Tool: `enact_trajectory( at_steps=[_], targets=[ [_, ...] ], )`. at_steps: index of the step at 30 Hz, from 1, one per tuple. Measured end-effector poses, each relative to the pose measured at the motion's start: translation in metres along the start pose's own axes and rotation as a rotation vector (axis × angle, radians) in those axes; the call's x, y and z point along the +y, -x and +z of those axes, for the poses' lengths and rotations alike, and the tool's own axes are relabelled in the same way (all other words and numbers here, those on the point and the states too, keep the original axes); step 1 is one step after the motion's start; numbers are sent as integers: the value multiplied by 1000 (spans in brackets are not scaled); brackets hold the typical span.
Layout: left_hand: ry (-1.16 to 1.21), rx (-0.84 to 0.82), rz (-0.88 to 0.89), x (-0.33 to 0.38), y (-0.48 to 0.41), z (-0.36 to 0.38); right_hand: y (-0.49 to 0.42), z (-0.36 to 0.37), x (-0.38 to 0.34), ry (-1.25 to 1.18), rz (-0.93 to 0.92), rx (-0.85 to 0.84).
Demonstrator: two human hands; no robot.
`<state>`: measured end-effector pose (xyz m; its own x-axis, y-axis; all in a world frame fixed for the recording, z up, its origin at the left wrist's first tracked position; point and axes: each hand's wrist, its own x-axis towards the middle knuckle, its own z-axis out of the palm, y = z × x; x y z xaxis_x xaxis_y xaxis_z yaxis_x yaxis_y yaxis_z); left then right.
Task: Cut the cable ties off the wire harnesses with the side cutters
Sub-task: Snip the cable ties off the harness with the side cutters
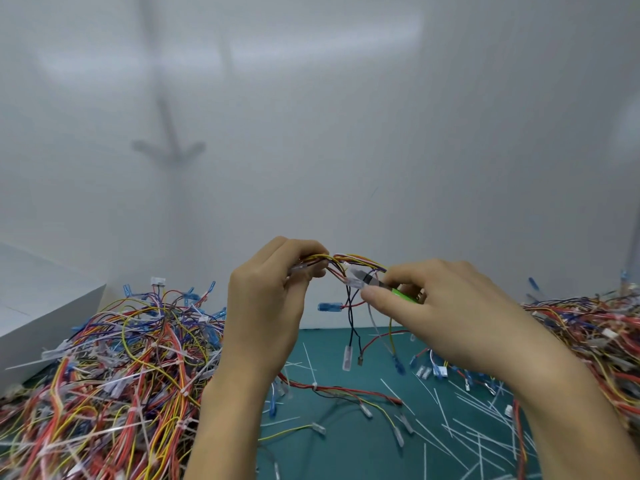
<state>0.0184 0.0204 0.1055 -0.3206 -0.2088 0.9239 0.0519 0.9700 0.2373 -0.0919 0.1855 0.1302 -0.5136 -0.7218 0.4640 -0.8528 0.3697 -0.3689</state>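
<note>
My left hand [268,299] grips a wire harness [341,263] of yellow, red and purple wires, held up above the green mat. Loose ends with clear and blue terminals hang down from it. My right hand [446,313] holds the side cutters [381,284], whose green handles show between the fingers. Their dark jaws point left and sit at the bundle, next to a pale cable tie [355,273]. I cannot tell whether the jaws are closed on the tie.
A big heap of tied harnesses [114,375] fills the left of the green mat [346,445]. Another heap [588,341] lies at the right. Several cut white tie strips [467,424] and a loose harness [346,391] lie between. A white box [45,317] stands far left, a white wall behind.
</note>
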Motion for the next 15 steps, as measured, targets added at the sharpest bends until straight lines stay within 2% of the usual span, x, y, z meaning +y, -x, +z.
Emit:
enact_trajectory(
  at_steps=[10, 15],
  targets=[
    [81, 4, 5, 0, -1, -5, 1, -1, 1, 194, -75, 184],
    [56, -9, 31, 0, -2, -7, 1, 3, -4, 227, -115, 205]
  ],
)
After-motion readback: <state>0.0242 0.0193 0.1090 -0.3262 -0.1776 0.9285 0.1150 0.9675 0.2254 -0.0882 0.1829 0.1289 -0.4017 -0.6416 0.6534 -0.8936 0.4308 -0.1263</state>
